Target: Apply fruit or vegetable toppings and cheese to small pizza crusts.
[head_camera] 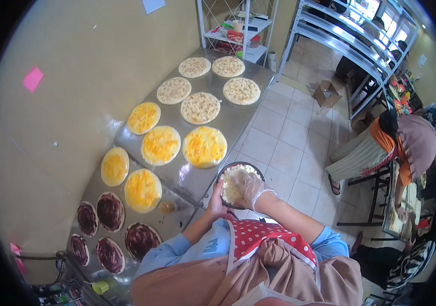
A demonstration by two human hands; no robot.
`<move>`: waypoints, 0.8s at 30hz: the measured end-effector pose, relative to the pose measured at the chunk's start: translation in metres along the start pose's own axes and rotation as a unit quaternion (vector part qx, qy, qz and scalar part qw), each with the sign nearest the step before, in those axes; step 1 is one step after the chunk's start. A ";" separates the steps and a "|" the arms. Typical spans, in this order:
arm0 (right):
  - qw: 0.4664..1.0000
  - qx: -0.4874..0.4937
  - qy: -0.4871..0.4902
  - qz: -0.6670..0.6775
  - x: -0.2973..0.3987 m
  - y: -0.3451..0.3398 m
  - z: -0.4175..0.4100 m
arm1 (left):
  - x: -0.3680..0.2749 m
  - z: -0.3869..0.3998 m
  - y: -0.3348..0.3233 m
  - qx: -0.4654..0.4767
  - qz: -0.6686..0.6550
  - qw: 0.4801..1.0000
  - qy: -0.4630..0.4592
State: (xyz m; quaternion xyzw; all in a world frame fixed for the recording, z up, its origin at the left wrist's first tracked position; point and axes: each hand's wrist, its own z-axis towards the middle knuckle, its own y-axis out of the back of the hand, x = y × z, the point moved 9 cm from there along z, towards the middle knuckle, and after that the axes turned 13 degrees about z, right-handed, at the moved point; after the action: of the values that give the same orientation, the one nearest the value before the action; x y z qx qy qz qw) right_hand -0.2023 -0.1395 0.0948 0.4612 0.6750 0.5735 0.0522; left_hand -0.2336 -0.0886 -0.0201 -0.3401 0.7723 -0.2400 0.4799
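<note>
My left hand [216, 202] grips the side of a dark round bowl [262, 174] in front of my body. White, crumbly shreds that look like grated cheese [230, 193] fill it. Inside the bowl is my right hand [245, 186], in a clear plastic glove; its fingers are partly sunk in the shreds, so their closure is hidden. Left of the bowl, flat dough rounds lie on a steel table. The closest one [205, 147] bears a yellow-orange topping, as do several others. Beyond them are rounds with pale crumbs [200, 108]; nearer me are rounds with a dark purple spread [142, 241].
The steel table [237, 118] runs along a wall at left. A yellow-green cup [100, 287] lies at its near end. Metal shelving [246, 34] stands behind, and an open cardboard box [327, 94] sits on the tiled floor. At right, a person [413, 141] bends over another table.
</note>
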 end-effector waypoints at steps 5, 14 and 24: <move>0.995 -0.006 0.027 -0.095 -0.033 0.032 0.061 | -0.038 0.065 -0.030 0.033 0.008 0.999 0.016; 0.972 -0.060 0.216 0.068 -0.108 0.136 0.181 | -0.100 0.186 -0.052 -0.036 0.034 0.994 -0.093; 0.702 0.162 0.014 0.694 -0.216 0.206 0.315 | -0.129 0.306 -0.076 -0.113 -0.045 0.982 -0.145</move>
State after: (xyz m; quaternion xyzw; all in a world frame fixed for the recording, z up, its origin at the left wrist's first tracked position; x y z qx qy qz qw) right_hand 0.2253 -0.0747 0.0592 0.7925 0.2475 0.3355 -0.4451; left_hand 0.1056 -0.0550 -0.0223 -0.4577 0.7006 -0.1212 0.5338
